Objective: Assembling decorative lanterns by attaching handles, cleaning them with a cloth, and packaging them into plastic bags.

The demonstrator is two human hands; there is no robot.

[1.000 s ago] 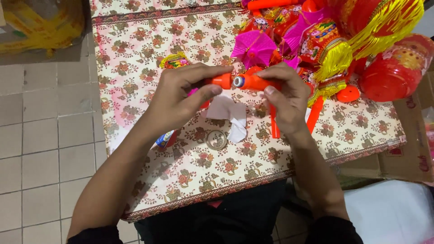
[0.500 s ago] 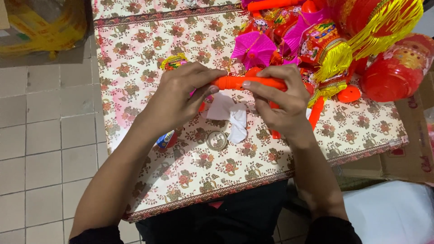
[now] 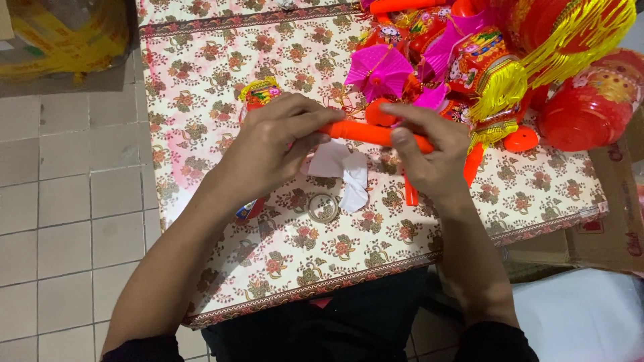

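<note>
Orange plastic rod (image 3: 365,133): held level above the floral tabletop (image 3: 201,100) centre, left hand (image 3: 268,151) and right hand (image 3: 433,157) each clamped on an end, forearms converging from the near edge.

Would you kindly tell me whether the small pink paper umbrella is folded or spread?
Spread. The pink paper umbrella shows its full pleated canopy fanned out, lying among the red lanterns behind both hands.

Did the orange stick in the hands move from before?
Yes. The orange stick has tipped: earlier it lay level, now its right end sits lower, nearer the white paper scrap on the flowered cloth.
</note>
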